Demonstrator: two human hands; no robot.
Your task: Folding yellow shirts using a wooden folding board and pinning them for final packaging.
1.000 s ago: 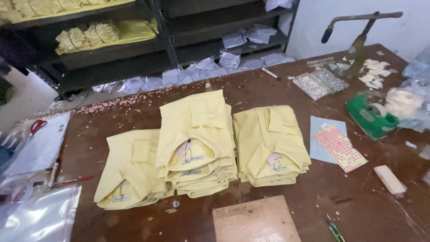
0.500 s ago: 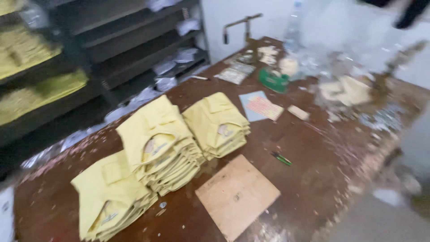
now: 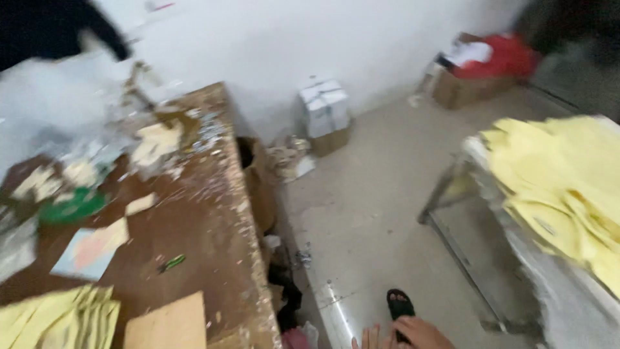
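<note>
My right hand (image 3: 413, 335) shows only at the bottom edge, over the pale floor, with its fingers apart and nothing in them. A black sandal (image 3: 400, 302) lies just beyond it. My left hand is out of view. Folded yellow shirts (image 3: 58, 317) lie at the near left corner of the brown worktable (image 3: 216, 207), next to a cardboard sheet (image 3: 169, 323). Another heap of yellow shirts (image 3: 562, 187) rests on a metal-framed table (image 3: 452, 194) to the right. The picture is blurred by motion.
A small green tool (image 3: 172, 262), a blue and pink card (image 3: 90, 249), a green object (image 3: 71, 207) and plastic scraps lie on the worktable. A white bundle on a carton (image 3: 326, 113) and a cardboard box with red cloth (image 3: 481, 71) stand by the wall.
The view has swung right, from the shirt stacks on the worktable to the floor and the metal-framed table. My right hand has come into view at the bottom edge.
</note>
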